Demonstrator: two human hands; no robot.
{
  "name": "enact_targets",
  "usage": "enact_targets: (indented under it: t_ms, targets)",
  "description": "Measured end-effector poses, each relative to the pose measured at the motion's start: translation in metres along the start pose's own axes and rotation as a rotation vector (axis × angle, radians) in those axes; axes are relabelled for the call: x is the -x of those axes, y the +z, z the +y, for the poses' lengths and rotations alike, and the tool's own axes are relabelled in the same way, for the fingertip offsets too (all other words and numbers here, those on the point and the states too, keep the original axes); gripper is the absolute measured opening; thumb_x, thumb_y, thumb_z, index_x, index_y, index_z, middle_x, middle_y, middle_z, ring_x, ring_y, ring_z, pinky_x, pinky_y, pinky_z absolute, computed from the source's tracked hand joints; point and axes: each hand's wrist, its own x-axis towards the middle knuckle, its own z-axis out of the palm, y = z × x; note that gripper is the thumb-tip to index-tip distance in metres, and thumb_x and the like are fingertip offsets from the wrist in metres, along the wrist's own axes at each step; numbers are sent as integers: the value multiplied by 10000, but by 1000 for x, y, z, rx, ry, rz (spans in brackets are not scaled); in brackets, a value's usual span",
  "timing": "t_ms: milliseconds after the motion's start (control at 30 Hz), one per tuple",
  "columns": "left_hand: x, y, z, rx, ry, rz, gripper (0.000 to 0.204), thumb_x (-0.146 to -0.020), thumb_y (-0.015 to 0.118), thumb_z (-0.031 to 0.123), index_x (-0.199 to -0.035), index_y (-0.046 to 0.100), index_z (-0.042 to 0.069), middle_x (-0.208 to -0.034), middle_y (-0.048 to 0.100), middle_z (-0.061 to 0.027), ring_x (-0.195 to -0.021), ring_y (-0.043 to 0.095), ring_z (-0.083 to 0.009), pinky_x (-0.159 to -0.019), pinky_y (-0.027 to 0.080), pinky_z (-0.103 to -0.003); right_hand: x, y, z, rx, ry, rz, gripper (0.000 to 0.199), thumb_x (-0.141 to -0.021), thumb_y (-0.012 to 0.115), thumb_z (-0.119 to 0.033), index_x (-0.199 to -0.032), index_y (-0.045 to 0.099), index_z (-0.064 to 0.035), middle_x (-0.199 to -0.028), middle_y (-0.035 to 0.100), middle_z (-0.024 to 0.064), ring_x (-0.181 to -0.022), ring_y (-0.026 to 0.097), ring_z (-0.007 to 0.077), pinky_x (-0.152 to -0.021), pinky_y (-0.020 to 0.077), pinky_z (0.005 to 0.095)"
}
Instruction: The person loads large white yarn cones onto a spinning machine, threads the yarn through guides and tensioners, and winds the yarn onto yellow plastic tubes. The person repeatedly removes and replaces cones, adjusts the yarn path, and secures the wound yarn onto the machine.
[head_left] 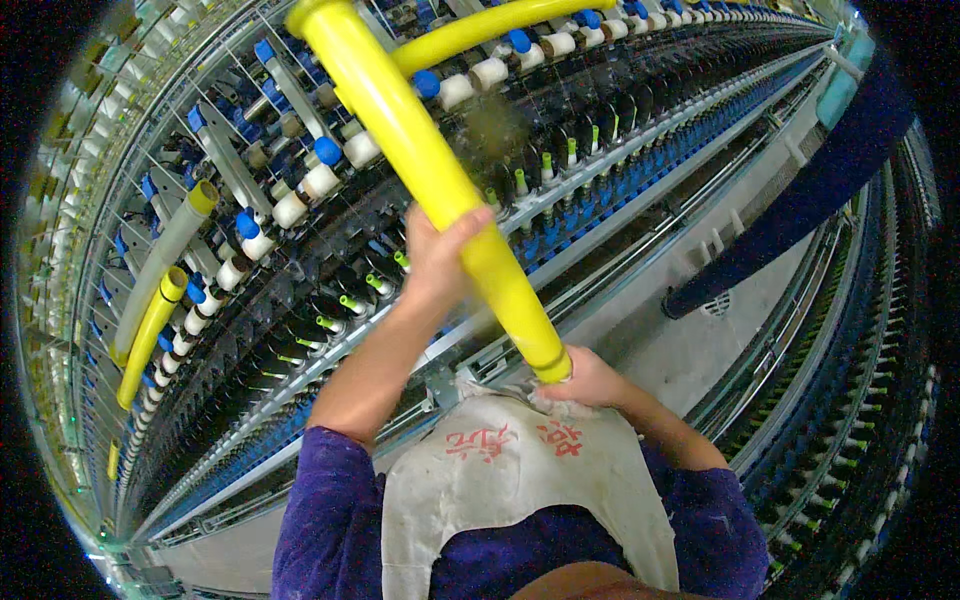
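Observation:
A thick yellow tube (420,160) slants from the top centre down to my chest. My left hand (436,252) is wrapped around its middle. My right hand (585,380) grips its lower end, just above a dirty white apron (510,480) with red marks that I wear over purple sleeves. Beyond the tube runs a long spinning machine (560,170) with rows of bobbins and spindles.
White rollers with blue caps (305,185) line the machine's upper part. More yellow and grey tubes (160,290) hang at the left, and another yellow tube (480,25) crosses the top. A grey floor aisle (690,340) and a second machine row (860,400) lie to the right.

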Motion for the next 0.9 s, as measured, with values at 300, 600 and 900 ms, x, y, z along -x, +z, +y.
enact_targets:
  t_ms: [300,600,900]
  targets:
    - [-231,20,125,-1604,446,-263,556,-632,690,433,-996,633,17,-816,664,-142,-688,630,-279,-679,498,-362,49,-17,99,69,109,22,403,-853,629,-288,-1223,543,-152,-1121,591,110,-1034,558,247,-915,421,390]
    - [-288,16,76,-1649,799,47,591,-685,694,484,-1063,636,33,-1042,614,-164,-997,582,-303,-848,479,-394,6,-18,150,130,311,-239,417,-892,582,-297,-1232,525,-63,-1203,565,92,-1101,519,187,-935,404,310]
    - [-26,-125,138,-912,658,148,348,-925,459,167,-1249,453,43,-1032,591,-143,-878,569,-210,-828,445,-322,-89,4,24,17,586,-722,434,-889,585,-293,-1250,512,-65,-1232,545,99,-1133,501,191,-958,392,313]
